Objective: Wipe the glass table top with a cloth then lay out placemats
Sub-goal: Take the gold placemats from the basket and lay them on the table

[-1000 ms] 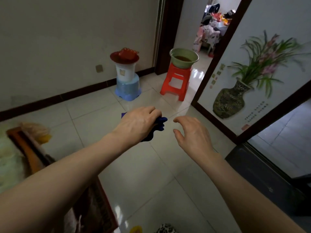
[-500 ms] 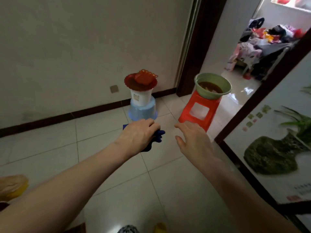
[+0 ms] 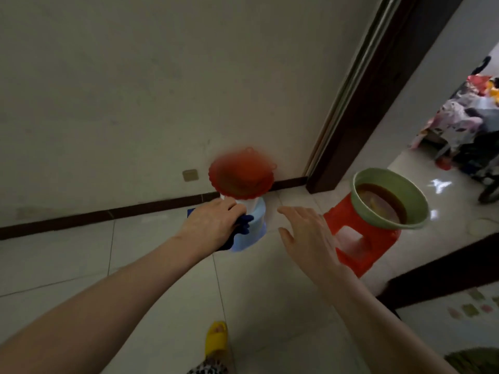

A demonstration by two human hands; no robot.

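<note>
My left hand grips a dark blue cloth, bunched under the fingers, held out in front of me above the tiled floor. My right hand is stretched forward beside it with relaxed, spread fingers and holds nothing. No glass table or placemats are in view.
A red dish sits on a white pot on a blue stool by the wall. A green basin of brown liquid rests on a red stool. A dark door frame opens on the right. My yellow slipper shows below.
The view has advanced toward the wall and tilted up; the stools and basin appear nearer. Both hands stay stretched forward, the left still gripping the cloth.
</note>
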